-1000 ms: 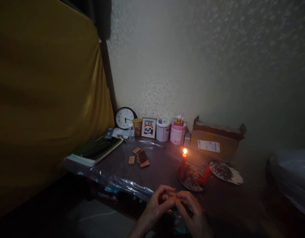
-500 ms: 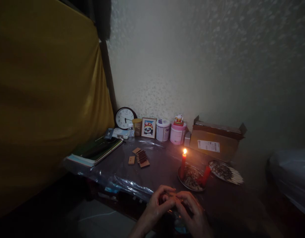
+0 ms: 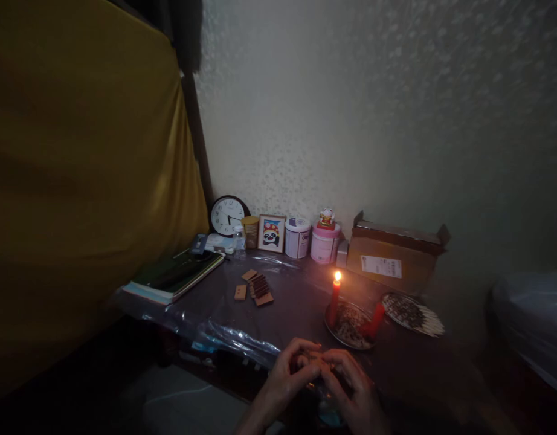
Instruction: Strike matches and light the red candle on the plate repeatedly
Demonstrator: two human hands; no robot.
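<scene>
My left hand (image 3: 288,373) and my right hand (image 3: 351,380) are together at the near edge of the dark table (image 3: 296,305), fingertips pinched around a small thing between them that is too dim to name. Just beyond them a lit red candle (image 3: 335,300) stands in a round metal dish (image 3: 348,326), with a second, unlit red candle (image 3: 374,319) leaning in the same dish. A plate of thin white sticks (image 3: 412,314) lies to the right of the dish.
Small brown rectangular pieces (image 3: 255,288) lie mid-table. Along the wall stand a clock (image 3: 227,215), a framed panda picture (image 3: 271,233), two round tubs (image 3: 311,240) and a cardboard box (image 3: 394,252). Books (image 3: 174,275) lie at left beside a yellow cloth (image 3: 79,181).
My hands stay pinched together; only the fingers shift slightly. The candle flame keeps burning and nothing else on the table has moved.
</scene>
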